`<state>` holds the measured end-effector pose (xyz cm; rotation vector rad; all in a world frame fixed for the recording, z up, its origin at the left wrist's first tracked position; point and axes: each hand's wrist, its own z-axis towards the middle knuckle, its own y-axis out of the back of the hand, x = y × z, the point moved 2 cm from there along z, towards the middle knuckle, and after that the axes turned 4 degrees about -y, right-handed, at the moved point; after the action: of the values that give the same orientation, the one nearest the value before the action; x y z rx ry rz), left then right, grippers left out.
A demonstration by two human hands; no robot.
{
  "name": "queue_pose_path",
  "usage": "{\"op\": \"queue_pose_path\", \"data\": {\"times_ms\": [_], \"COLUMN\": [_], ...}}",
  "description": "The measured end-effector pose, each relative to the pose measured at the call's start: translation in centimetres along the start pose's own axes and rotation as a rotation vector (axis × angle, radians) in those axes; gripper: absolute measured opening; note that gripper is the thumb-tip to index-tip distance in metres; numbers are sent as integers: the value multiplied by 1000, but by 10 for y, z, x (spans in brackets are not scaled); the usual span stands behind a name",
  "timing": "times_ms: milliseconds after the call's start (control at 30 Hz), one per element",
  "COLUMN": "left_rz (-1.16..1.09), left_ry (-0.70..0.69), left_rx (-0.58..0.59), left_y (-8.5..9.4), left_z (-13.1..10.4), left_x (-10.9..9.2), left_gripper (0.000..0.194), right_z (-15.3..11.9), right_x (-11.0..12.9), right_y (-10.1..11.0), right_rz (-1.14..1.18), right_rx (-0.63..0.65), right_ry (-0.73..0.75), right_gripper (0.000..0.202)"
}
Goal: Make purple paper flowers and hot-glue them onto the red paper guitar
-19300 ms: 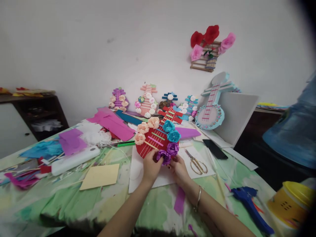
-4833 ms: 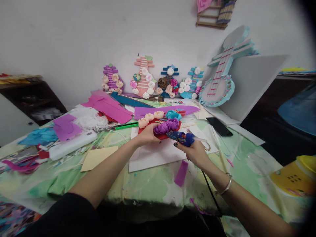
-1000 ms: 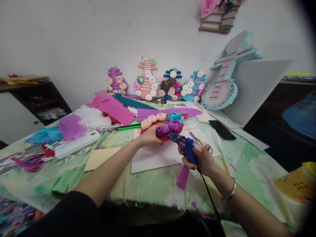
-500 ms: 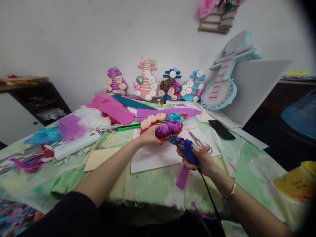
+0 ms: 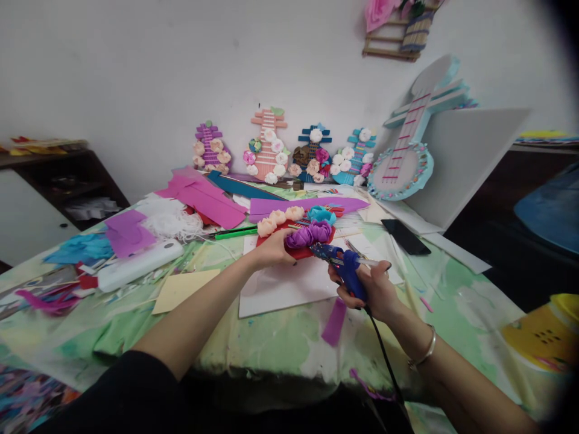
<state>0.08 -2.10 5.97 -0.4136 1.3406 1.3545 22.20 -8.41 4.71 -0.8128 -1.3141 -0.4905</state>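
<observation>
My left hand (image 5: 275,248) grips the near left edge of a red lute-shaped craft piece (image 5: 301,254). Peach paper flowers (image 5: 280,218) run along its far left side, purple paper flowers (image 5: 310,234) along the near side, and a blue paper flower (image 5: 321,214) sits at the far right. My right hand (image 5: 375,289) is wrapped round a blue hot glue gun (image 5: 347,268), with a clear glue stick (image 5: 368,263) showing at its back. The gun's nozzle is beside the purple flowers, close to the red piece; whether it touches I cannot tell.
A white board (image 5: 280,295) lies under the work, with scissors (image 5: 355,247) partly hidden behind the gun. A phone (image 5: 406,237) rests to the right. Magenta paper (image 5: 205,196), white string (image 5: 174,226) and a white case (image 5: 140,265) lie left. Finished lute crafts (image 5: 268,144) lean against the wall.
My right hand has shifted the glue gun slightly to the right and its nozzle up along the purple flowers. The left hand and the red piece have stayed nearly still.
</observation>
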Motion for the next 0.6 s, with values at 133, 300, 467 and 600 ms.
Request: {"op": "queue_pose_path", "data": {"times_ms": [133,300,467,600], "left_rz": [28,101,126,112], "left_ry": [11,48,64,58], "left_rx": [10,-25,-35,-43], "left_y": [0,0,1,2], "left_z": [-1,-3,-4,-4], "left_x": [-4,-8,-6,-6], "left_gripper": [61,61,65,66], "right_z": [-3,-4,-7,-11], "right_x": [2,2,1,2], "right_y": [2,2,3,3], "right_rz": [-8,16,30,32], "right_rx": [-9,-6,-20,-30], "right_ry": [-17,-12,-6,0], "right_gripper": [82,84,85,86]}}
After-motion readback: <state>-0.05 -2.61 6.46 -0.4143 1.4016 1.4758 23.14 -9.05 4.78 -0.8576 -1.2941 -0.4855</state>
